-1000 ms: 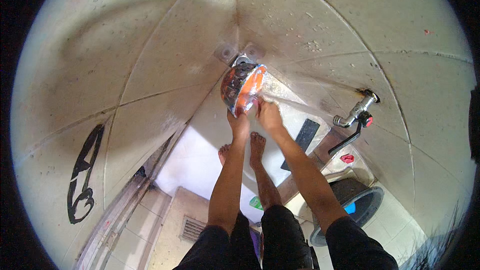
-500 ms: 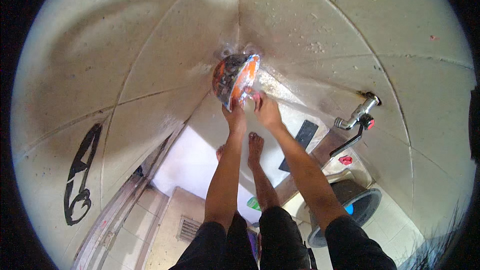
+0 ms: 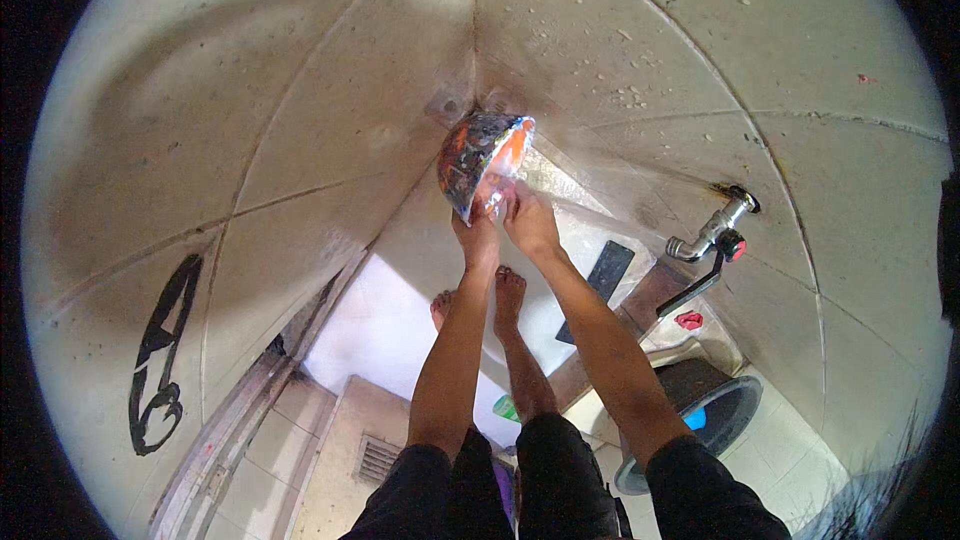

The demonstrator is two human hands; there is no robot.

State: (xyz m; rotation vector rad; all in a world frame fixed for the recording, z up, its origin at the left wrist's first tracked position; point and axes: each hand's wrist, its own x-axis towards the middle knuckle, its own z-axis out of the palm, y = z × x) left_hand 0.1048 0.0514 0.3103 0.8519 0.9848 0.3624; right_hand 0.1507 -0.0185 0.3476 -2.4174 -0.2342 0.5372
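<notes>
A paint-stained bowl (image 3: 466, 162), dark and mottled outside and orange inside, is tilted on its side near the wall corner. My left hand (image 3: 477, 238) grips its lower rim from below. Just to the right, my right hand (image 3: 534, 226) is closed, its fingertips blurred at the bowl's open side. Something pale and shiny shows between the two hands, too unclear to name. The fingertips of both hands are partly hidden.
A metal tap (image 3: 715, 232) with a black lever juts from the right wall. Below it are a small red object (image 3: 690, 320) and a dark tub (image 3: 741, 427) with something blue inside. A black flat strip (image 3: 598, 290) lies on the floor near my bare feet (image 3: 509, 292).
The bowl has shifted slightly right and down, turning a little. Both hands have moved with it, the right one drawing closer to the left.
</notes>
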